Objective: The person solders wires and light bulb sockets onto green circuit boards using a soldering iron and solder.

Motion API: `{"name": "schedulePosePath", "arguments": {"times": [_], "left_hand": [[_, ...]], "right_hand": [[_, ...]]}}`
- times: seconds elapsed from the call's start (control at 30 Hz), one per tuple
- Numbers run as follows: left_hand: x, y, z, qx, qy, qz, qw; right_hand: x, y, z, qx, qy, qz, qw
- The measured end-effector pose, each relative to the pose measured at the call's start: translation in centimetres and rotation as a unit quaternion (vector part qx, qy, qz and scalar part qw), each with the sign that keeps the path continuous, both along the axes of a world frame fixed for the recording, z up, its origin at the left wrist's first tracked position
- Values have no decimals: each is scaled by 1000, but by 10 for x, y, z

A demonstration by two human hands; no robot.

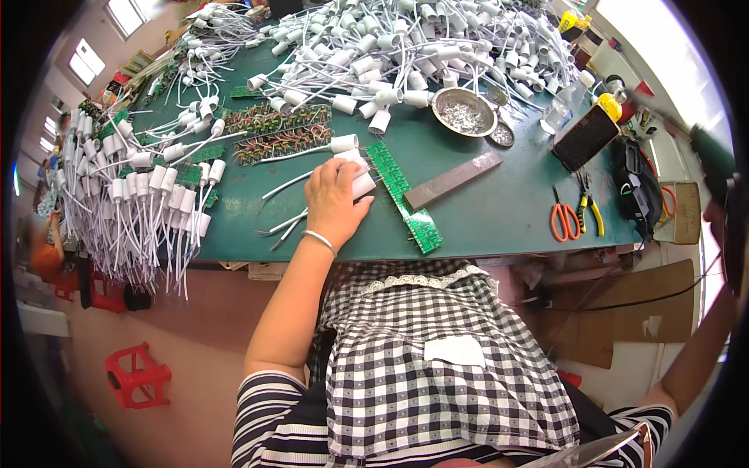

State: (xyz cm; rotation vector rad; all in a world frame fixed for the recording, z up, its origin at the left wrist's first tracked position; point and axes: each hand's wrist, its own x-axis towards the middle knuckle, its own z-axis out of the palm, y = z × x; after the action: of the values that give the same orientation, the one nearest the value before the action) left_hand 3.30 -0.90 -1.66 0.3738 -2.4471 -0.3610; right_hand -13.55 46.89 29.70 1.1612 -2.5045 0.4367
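My left hand (334, 201) rests on the table with its fingers bent over a white lamp holder (362, 185) with wire leads. More lamp holders lie against its fingers, one of them (344, 143) just beyond. Their open ends face a green strip of circuit boards (396, 186), which has short pins along its edge. A grey metal bar (454, 179) lies across that strip. At the far right edge, my raised right hand (711, 212) is dark and partly cut off. It seems closed around a dark green-handled tool (714, 153), whose kind I cannot make out.
Heaps of wired lamp holders (374, 54) cover the table's back and left (156, 187). Populated circuit boards (282, 131) lie beyond my left hand. To the right are a metal bowl (464, 111), clear bottle (566, 105), black block (585, 138), orange scissors (565, 220) and yellow-handled pliers (591, 209).
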Motion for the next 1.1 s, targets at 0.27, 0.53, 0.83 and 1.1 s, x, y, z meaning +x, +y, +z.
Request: {"name": "schedulePosePath", "arguments": {"times": [0.27,0.53,0.83,1.1], "left_hand": [[-1,-4,32,-256,-34,-68,964],[-56,-38,33,-102,52,-121,986],[-110,-66,51,-12,89,-125,988],[-162,-80,41,-89,-51,-144,984]], "right_hand": [[18,-42,-161,-272,-235,-75,930],[31,-72,-221,-427,-312,26,848],[13,-127,-259,-626,-406,17,666],[1,-165,-265,-597,-400,36,695]]}}
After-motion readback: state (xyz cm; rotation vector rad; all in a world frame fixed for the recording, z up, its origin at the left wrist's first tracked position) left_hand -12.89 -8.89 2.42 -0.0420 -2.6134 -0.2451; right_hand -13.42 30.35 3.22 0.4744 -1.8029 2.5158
